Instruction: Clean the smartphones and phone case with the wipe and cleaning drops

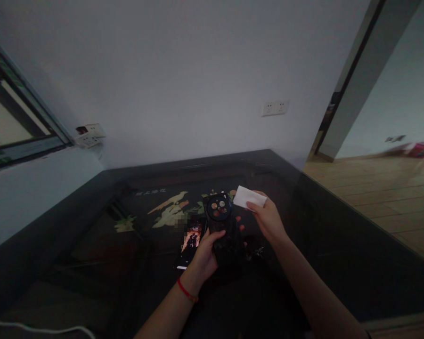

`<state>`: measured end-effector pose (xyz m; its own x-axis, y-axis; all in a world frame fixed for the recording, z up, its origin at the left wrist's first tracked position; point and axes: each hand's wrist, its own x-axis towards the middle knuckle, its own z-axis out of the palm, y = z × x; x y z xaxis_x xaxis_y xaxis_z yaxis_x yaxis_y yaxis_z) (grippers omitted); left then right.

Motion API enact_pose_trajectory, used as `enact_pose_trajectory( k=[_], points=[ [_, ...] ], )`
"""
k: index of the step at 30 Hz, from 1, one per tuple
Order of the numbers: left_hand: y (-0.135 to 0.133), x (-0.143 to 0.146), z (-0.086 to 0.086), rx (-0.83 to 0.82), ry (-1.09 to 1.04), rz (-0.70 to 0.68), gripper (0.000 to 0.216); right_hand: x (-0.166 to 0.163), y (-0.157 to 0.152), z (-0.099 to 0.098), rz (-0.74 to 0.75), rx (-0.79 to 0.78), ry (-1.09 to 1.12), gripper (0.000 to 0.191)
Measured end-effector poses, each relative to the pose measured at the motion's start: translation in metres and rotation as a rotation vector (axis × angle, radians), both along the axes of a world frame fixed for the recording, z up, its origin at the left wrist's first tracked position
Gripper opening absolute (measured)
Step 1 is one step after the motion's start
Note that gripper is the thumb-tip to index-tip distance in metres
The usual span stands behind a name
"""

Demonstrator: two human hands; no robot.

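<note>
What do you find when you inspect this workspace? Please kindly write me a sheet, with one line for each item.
Surface: dark tabletop with a bird-and-flower design.
Things in hand: dark phone, round camera module facing the viewer; white piece, paper or cloth unclear, close to the phone's upper end.
Clutter: lit phone on the tabletop, screen up.
Hands: left hand grips the dark phone; right hand pinches the white piece.
Cables: white cable at the lower left; ends not visible.
Surroundings: pale wall with sockets; window at left; wood-look floor at right.
</note>
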<state>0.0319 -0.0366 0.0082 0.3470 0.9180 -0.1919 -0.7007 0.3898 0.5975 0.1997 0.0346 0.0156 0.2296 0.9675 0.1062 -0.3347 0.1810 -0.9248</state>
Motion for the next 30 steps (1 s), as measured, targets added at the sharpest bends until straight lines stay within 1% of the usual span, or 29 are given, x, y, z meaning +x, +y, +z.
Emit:
enact_pose_trajectory(
  k=[3, 5, 7, 9, 12, 14, 16, 17, 18, 20, 22, 25, 28, 30],
  points=[
    [-0.001, 0.001, 0.003, -0.020, 0.013, -0.003, 0.060, 0.003, 0.001, 0.000, -0.036, 0.012, -0.296, 0.041],
    [-0.001, 0.002, 0.004, -0.029, 0.019, 0.001, 0.059, 0.006, 0.002, -0.002, -0.086, 0.045, -0.419, 0.047],
    [-0.001, 0.002, 0.003, -0.030, 0.030, -0.001, 0.060, 0.007, 0.003, -0.003, -0.139, 0.065, -0.456, 0.045],
    [-0.001, 0.003, 0.001, -0.042, 0.054, -0.021, 0.060, 0.007, 0.003, -0.005, -0.167, 0.082, -0.463, 0.034],
    [-0.002, 0.004, 0.000, -0.097, 0.087, -0.105, 0.052, 0.007, 0.002, -0.006, -0.216, 0.118, -0.490, 0.022],
    [-0.003, 0.005, 0.000, -0.135, 0.097, -0.168, 0.051, 0.006, 0.000, -0.005, -0.316, 0.186, -0.603, 0.019],
    [-0.004, 0.007, 0.000, -0.150, 0.108, -0.211, 0.058, 0.003, -0.003, -0.004, -0.402, 0.300, -0.785, 0.018],
    [-0.005, 0.009, 0.000, -0.149, 0.117, -0.219, 0.061, 0.001, -0.005, -0.003, -0.419, 0.366, -0.869, 0.018],
    [-0.006, 0.010, 0.000, -0.145, 0.129, -0.215, 0.062, -0.002, -0.007, -0.003, -0.412, 0.428, -0.933, 0.019],
    [-0.007, 0.012, 0.000, -0.133, 0.156, -0.189, 0.062, -0.009, -0.011, -0.004, -0.344, 0.533, -1.001, 0.019],
    [-0.008, 0.014, 0.000, -0.134, 0.182, -0.159, 0.060, -0.016, -0.015, -0.006, -0.217, 0.623, -1.027, 0.021],
    [-0.008, 0.014, -0.003, -0.148, 0.219, -0.106, 0.059, -0.021, -0.018, -0.009, -0.034, 0.710, -1.084, 0.033],
    [-0.006, 0.012, -0.007, -0.128, 0.236, 0.006, 0.060, -0.020, -0.018, -0.011, 0.031, 0.765, -1.142, 0.037],
    [-0.005, 0.012, -0.010, -0.110, 0.209, 0.033, 0.060, -0.017, -0.017, -0.011, 0.033, 0.770, -1.163, 0.037]
  ],
)
